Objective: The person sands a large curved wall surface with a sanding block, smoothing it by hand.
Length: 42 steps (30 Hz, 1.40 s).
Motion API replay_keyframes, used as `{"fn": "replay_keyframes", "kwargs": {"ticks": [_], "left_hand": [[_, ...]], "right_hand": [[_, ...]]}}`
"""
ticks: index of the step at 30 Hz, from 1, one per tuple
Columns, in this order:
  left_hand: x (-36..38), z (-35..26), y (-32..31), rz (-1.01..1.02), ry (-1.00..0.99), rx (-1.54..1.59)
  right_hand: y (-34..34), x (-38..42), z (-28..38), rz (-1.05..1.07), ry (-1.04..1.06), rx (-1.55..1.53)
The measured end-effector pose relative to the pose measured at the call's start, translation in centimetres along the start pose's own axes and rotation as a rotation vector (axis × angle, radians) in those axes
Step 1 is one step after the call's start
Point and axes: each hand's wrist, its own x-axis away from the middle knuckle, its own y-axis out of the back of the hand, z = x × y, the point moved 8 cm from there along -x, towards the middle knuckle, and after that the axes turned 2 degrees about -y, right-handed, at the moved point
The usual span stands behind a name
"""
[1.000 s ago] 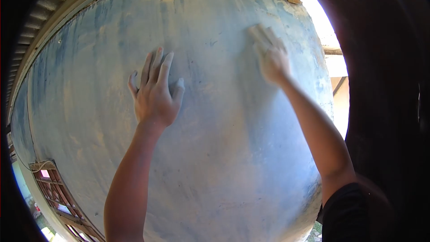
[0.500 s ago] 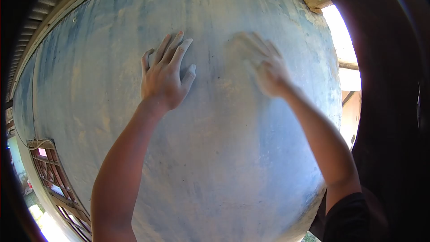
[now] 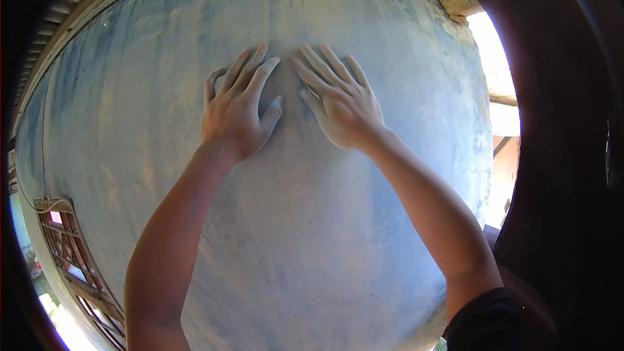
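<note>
A blue-grey wall point(image 3: 292, 234) with streaks and yellowish patches fills most of the head view. My left hand point(image 3: 237, 110) rests against it left of the middle, fingers spread and pointing up, thumb out to the right. My right hand point(image 3: 344, 101) lies flat against the wall just right of the middle, its fingers stretched up and to the left. Pale, powdery-looking residue coats the fingers of both hands. Only a narrow strip of wall separates the two thumbs. Neither hand holds anything.
A barred window point(image 3: 77, 257) sits low on the left. Corrugated roofing point(image 3: 81, 0) runs along the upper left edge. At the top right, a wooden beam point(image 3: 458, 3) has green string on it. A dark panel point(image 3: 559, 143) stands at the right, with a bright gap beside the wall.
My right hand has moved left along the wall, closer to my left hand, and is no longer blurred. My left hand stays in nearly the same place.
</note>
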Motion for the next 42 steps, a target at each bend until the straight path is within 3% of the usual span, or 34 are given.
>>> {"fn": "replay_keyframes", "kwargs": {"ticks": [2, 4, 8, 9, 11, 13, 15, 17, 20, 23, 26, 28, 31, 33, 35, 38, 41, 42], "left_hand": [[0.0, -0.5, 0.1, -0.017, -0.017, 0.004], [0.0, -0.8, 0.0, -0.023, -0.003, -0.023], [0.0, -0.7, -0.4, -0.019, -0.002, -0.018], [0.0, -0.6, -0.5, -0.018, 0.002, -0.006], [0.1, -0.7, -0.3, -0.015, 0.010, 0.004], [0.2, -0.8, -0.1, 0.006, 0.015, 0.001], [0.3, -0.3, 0.1, 0.020, -0.015, 0.020], [0.2, 0.5, 0.4, 0.021, -0.039, 0.044], [0.4, 2.5, 0.7, 0.013, -0.087, 0.032], [0.9, 3.1, 1.1, -0.029, -0.054, 0.040], [0.8, 2.2, 0.4, -0.066, -0.053, 0.029], [0.5, 1.9, 0.9, -0.046, -0.047, 0.028], [0.4, 1.3, 0.8, -0.011, -0.079, 0.016], [0.9, 1.5, 1.0, -0.006, -0.077, 0.006], [0.9, 1.5, 1.2, 0.014, -0.116, 0.052], [0.9, 1.7, 1.2, 0.005, -0.151, 0.061], [1.0, 1.5, 1.0, -0.016, -0.135, 0.056], [0.9, 1.3, 0.9, -0.017, -0.142, 0.054]], "right_hand": [[0.7, 1.0, -1.7, 0.044, 0.028, -0.041], [1.3, 1.7, -7.7, 0.098, -0.093, 0.189], [3.4, 1.4, -21.4, -0.055, -0.613, 0.134], [3.3, 0.1, -21.2, -0.058, -0.611, 0.131], [3.2, -0.9, -20.9, -0.071, -0.912, 0.166], [2.4, -3.9, -14.8, 0.027, -0.747, 0.176], [0.3, -5.6, -7.7, 0.053, -0.460, 0.064], [-1.1, -4.3, -1.5, 0.052, -0.200, 0.142], [-0.4, 0.0, 0.2, 0.087, -0.044, 0.014], [1.4, 2.2, -7.1, 0.091, -0.176, 0.012], [2.2, 2.4, -15.3, -0.042, -0.348, 0.090], [3.7, 1.0, -18.4, -0.067, -0.734, 0.137], [2.8, -3.6, -13.7, 0.024, -0.809, 0.180], [-0.2, -6.8, -8.0, 0.166, -0.498, 0.226], [-1.3, -6.4, -1.3, 0.132, -0.287, 0.079], [-0.7, -2.1, 2.7, 0.082, -0.116, -0.006], [0.5, 0.3, -2.2, 0.100, -0.173, 0.015], [1.8, 1.1, -4.9, 0.071, -0.305, -0.005]]}}
